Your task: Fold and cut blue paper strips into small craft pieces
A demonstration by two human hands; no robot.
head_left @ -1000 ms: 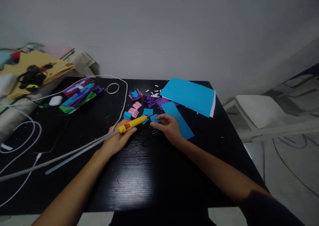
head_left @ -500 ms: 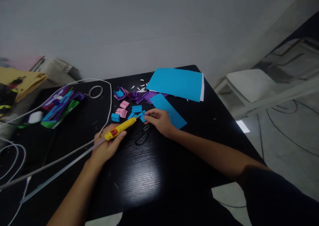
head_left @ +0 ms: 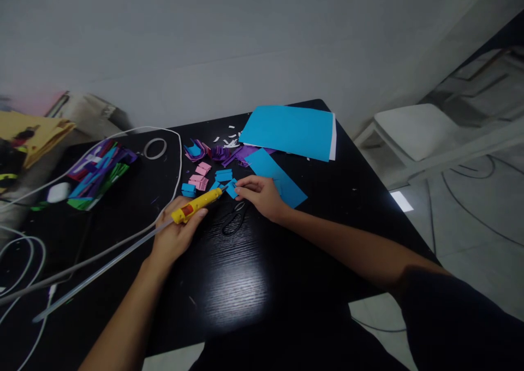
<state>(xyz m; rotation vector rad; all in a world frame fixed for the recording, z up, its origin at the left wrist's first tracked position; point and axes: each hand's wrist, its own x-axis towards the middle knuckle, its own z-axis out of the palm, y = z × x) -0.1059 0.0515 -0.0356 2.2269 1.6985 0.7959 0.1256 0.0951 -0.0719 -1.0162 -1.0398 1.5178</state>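
My left hand [head_left: 175,234] is wrapped round a yellow hot glue gun [head_left: 197,205], with a long clear glue stick [head_left: 102,270] sticking out of its back end. The gun's nozzle points at a small folded blue paper piece [head_left: 231,189], which my right hand [head_left: 262,195] pinches between thumb and fingers. Whether the tip touches the paper I cannot tell. Just below lie black-handled scissors [head_left: 233,222]. Other folded blue pieces [head_left: 223,175] and pink pieces [head_left: 199,182] sit close by, beyond the gun.
Blue sheets [head_left: 292,131] and a cut blue sheet [head_left: 282,183] lie at the right. Purple folded pieces [head_left: 221,154] and white scraps [head_left: 231,143] are behind. Coloured strips [head_left: 98,169], a tape roll [head_left: 155,149] and a white cable [head_left: 180,158] occupy the left. A white stool [head_left: 415,131] stands beyond the table.
The view has shifted slightly. Both hands keep their grips, and the glue gun's nozzle stays at the blue paper piece in my right fingers.
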